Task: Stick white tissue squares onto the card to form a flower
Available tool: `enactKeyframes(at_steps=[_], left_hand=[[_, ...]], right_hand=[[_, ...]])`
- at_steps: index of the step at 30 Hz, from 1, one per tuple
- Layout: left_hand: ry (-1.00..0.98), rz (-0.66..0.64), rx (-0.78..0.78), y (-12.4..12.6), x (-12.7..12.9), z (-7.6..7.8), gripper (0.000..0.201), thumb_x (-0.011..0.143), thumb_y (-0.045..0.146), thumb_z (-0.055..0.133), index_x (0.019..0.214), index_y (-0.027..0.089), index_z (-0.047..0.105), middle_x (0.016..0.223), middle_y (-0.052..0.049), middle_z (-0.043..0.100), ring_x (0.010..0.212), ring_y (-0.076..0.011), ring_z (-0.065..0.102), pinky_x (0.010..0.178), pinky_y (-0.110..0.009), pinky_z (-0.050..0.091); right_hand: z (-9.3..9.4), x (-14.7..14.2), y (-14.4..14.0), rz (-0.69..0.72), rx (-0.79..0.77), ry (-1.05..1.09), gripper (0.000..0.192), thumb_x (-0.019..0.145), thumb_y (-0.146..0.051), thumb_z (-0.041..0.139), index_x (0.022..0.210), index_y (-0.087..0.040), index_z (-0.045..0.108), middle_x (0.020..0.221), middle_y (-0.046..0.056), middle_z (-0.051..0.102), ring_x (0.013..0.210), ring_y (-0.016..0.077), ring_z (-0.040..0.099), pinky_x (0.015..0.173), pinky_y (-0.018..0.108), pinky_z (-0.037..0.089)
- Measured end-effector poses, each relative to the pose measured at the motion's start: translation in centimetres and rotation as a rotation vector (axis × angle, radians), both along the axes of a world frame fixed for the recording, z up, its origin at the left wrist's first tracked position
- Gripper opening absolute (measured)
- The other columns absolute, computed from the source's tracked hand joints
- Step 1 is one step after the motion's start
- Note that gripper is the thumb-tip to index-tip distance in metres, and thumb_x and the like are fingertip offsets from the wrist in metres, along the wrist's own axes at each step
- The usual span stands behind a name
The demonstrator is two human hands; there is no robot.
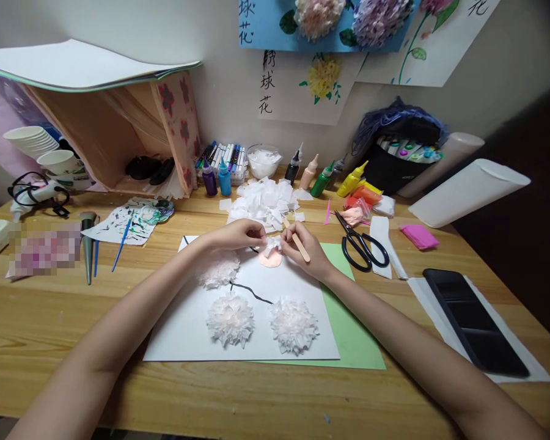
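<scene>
Both my hands meet over a peach clay disc on a white sheet. White tissue paper sticks up along the disc's upper part. My left hand is closed, fingertips pinched at the tissue's left edge. My right hand is closed around a wooden craft stick, its fingertips at the tissue's right side. Three fluffy white paper flowers lie on the sheet: one by my left wrist, one at lower middle, one at lower right. Dark painted stems run between them.
Behind my hands lies a heap of tissue squares. Paint bottles stand behind it. Black scissors lie right of a green sheet, with a black phone-like slab beyond. Brushes lie at left.
</scene>
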State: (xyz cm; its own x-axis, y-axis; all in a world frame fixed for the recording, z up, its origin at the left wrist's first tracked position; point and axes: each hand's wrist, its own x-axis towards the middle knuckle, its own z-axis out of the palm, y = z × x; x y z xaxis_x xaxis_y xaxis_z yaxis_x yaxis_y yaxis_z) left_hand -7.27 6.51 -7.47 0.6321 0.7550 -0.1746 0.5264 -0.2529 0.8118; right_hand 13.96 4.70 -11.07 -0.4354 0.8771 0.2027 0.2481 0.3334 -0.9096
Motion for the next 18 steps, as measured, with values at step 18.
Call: enactKeyframes(at_steps=[18], left_hand=[[-0.263,0.443,-0.120,0.5,-0.3,0.7,0.018,0.062,0.024,0.068,0.068,0.012,0.056,0.061,0.000,0.059,0.056,-0.0088,0.054,0.053,-0.020,0.040]], right_hand=[[2.3,0.5,3.4,-0.195,0.219,0.220,0.016,0.078,-0.029,0.060,0.078,-0.021,0.046,0.081,0.001,0.055,0.073,0.0145,0.055,0.069,0.027,0.045]])
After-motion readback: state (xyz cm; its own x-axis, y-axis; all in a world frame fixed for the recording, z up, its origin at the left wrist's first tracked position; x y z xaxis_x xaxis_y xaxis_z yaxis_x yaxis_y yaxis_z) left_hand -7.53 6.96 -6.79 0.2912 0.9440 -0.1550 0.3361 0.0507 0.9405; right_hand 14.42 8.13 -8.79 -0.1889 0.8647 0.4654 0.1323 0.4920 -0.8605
